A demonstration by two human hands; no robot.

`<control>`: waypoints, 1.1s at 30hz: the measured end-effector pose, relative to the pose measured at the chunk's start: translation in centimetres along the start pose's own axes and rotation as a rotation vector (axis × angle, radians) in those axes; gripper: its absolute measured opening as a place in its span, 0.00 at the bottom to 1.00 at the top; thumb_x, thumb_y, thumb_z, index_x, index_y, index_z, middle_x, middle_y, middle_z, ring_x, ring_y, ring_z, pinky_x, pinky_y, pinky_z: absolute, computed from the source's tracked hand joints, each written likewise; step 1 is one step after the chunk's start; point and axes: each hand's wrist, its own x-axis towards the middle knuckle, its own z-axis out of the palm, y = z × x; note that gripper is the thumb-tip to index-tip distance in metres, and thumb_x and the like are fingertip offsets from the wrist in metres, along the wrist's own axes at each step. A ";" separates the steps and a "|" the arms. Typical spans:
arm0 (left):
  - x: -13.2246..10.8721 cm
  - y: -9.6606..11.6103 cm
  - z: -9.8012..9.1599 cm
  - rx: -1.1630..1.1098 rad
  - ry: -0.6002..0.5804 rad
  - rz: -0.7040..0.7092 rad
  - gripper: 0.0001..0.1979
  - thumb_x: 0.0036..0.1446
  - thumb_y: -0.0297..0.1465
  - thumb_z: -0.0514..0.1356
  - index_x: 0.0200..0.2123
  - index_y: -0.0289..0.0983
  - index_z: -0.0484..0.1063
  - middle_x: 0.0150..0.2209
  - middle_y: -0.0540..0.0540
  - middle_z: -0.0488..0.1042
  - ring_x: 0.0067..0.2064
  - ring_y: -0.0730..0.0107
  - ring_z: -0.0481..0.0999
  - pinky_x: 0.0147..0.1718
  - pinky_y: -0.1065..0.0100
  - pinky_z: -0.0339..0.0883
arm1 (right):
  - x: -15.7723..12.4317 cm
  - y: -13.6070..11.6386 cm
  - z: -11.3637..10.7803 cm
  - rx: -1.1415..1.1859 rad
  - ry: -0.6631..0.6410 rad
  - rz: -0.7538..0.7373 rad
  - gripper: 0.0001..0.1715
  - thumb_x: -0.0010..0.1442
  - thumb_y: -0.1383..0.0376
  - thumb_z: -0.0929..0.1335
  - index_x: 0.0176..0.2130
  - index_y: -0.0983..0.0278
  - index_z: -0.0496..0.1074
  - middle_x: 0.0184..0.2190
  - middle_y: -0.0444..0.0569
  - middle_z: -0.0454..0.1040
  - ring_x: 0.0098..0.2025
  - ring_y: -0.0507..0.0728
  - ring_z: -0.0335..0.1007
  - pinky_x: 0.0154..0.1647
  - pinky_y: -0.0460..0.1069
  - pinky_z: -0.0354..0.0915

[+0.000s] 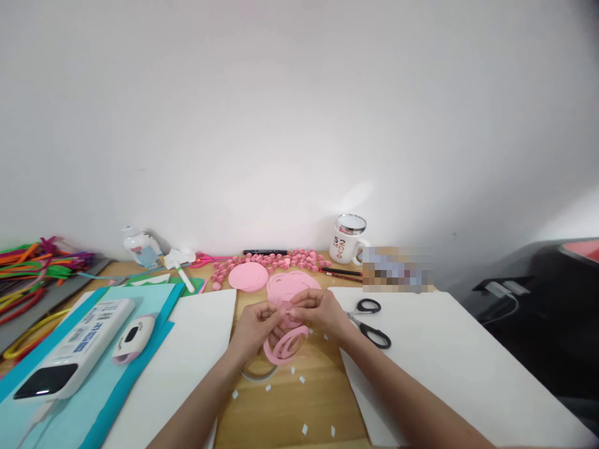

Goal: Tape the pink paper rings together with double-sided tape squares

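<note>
My left hand (260, 324) and my right hand (319, 309) meet over the middle of the table, fingers pinched on a pink paper spiral (286, 348) whose loops hang below them. Just behind the hands lie cut pink paper spirals (291, 284), and to their left a stack of pink paper circles (248, 276). Many small rolled pink pieces (299, 257) are spread along the back. Under the hanging loops, a roll of tape (259, 376) is partly hidden. Small white bits (302, 379) dot the wood nearby.
Black-handled scissors (374, 333) rest on a white sheet (449, 362) at right. Behind are a mug (349, 240) and pencils (344, 272). At left are a white bottle (143, 247), a glue gun or similar white device (135, 338), a power bank (79, 349) and colored pipe cleaners (42, 268).
</note>
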 end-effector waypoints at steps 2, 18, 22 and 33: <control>0.0 0.0 0.0 0.001 -0.003 -0.006 0.15 0.41 0.40 0.63 0.23 0.32 0.68 0.17 0.49 0.73 0.15 0.73 0.71 0.14 0.74 0.63 | 0.0 -0.1 0.0 -0.010 0.002 -0.003 0.21 0.29 0.62 0.76 0.27 0.68 0.72 0.22 0.46 0.75 0.22 0.51 0.70 0.25 0.46 0.66; 0.1 -0.3 -0.1 0.004 0.024 0.006 0.14 0.44 0.39 0.62 0.21 0.32 0.67 0.15 0.49 0.72 0.15 0.74 0.70 0.13 0.75 0.62 | 0.1 0.1 -0.3 0.020 -0.020 0.010 0.22 0.32 0.63 0.76 0.30 0.68 0.71 0.23 0.48 0.76 0.24 0.53 0.72 0.27 0.47 0.67; -0.1 0.0 0.1 -0.016 0.033 0.004 0.13 0.43 0.38 0.63 0.21 0.32 0.67 0.15 0.50 0.72 0.14 0.74 0.69 0.12 0.76 0.61 | -0.1 -0.1 -0.1 -0.022 0.000 0.019 0.23 0.31 0.62 0.76 0.29 0.68 0.71 0.22 0.48 0.76 0.23 0.52 0.71 0.25 0.46 0.65; -0.3 0.3 0.3 0.014 -0.009 -0.015 0.14 0.43 0.39 0.62 0.23 0.32 0.67 0.16 0.48 0.73 0.15 0.72 0.70 0.12 0.75 0.62 | 0.1 0.3 -0.2 -0.033 0.012 0.008 0.24 0.29 0.60 0.76 0.28 0.68 0.71 0.22 0.47 0.74 0.22 0.52 0.69 0.24 0.46 0.64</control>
